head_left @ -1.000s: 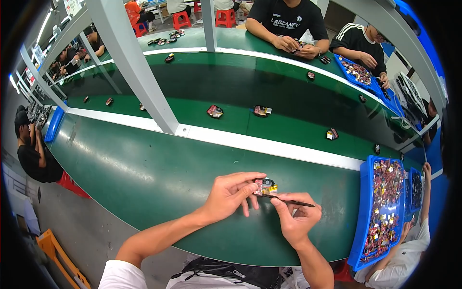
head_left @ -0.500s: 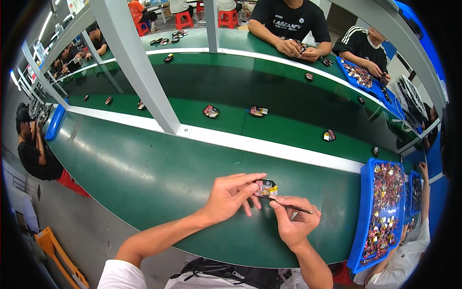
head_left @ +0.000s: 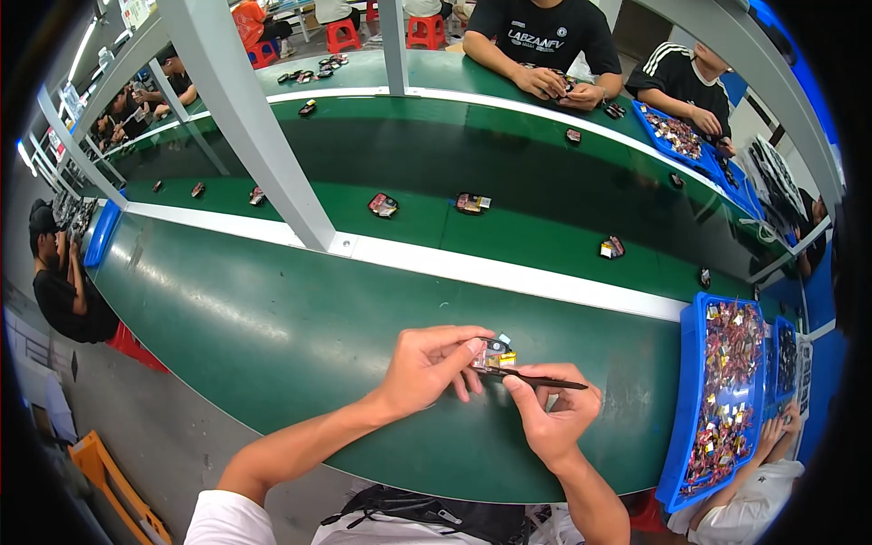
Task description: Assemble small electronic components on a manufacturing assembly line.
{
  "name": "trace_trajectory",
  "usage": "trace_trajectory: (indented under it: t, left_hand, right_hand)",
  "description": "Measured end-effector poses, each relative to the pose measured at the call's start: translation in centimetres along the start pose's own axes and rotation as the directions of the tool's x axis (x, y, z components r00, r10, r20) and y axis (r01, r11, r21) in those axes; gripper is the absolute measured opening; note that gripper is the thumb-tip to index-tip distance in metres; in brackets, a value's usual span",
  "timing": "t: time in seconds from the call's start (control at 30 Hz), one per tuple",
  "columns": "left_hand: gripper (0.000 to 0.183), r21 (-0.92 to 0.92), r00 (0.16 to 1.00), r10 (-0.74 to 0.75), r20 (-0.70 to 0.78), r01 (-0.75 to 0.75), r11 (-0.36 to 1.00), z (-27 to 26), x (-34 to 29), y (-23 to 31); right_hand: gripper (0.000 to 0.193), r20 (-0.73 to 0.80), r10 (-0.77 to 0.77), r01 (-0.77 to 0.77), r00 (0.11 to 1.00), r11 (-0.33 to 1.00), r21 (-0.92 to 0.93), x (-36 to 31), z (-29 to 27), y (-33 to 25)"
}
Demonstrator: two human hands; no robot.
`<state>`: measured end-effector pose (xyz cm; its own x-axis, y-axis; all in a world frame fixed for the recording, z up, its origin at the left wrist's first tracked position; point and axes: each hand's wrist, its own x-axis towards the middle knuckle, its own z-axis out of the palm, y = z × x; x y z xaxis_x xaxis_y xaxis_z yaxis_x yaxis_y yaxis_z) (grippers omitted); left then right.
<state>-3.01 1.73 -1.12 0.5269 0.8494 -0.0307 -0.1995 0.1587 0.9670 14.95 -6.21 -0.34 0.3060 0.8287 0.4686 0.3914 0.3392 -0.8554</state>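
Observation:
My left hand [head_left: 424,365] is closed on a small black device housing [head_left: 495,354], thumb on top and fingers beneath. Inside the open housing show reddish wiring and a yellow-and-white label. From the right, my right hand [head_left: 556,406] grips black tweezers [head_left: 549,381] between thumb and fingers. Their tip reaches the near edge of the housing; whether it touches a wire there is too small to tell. Both hands are above the green worktable [head_left: 318,336], near its front edge.
A blue tray [head_left: 688,409] full of small wired parts stands at right. Beyond a white rail [head_left: 472,269], a green conveyor belt [head_left: 527,241] carries several device housings. A grey post [head_left: 250,127] rises at left of centre. Co-workers sit across the belt and at both sides.
The housings on the belt have shifted left. The tweezers lie slightly flatter against my device, and my hands have barely moved. The co-worker at right has drawn an outstretched arm back.

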Motion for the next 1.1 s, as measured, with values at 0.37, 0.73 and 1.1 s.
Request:
trace_trajectory:
  t: [0.37,0.73,1.1]
  left_hand:
    - [0.028,-0.011,1.0,-0.013,0.01,0.013,1.0,-0.01,-0.05,-0.28]
    - [0.031,-0.044,0.994,-0.091,0.066,0.094,0.995,-0.35,0.03,-0.11]
    - [0.039,0.233,0.987,0.127,0.104,-0.148,0.961,0.21,-0.28,0.31]
  right_hand:
    - [0.021,0.087,-0.208,0.214,0.974,0.975,-0.065,0.07,0.18,0.02]
    - [0.017,0.092,-0.244,0.251,0.965,0.965,-0.071,-0.15,0.25,0.22]
    - [0.024,0.096,-0.407,0.418,0.908,0.89,-0.181,-0.2,-0.04,0.51]
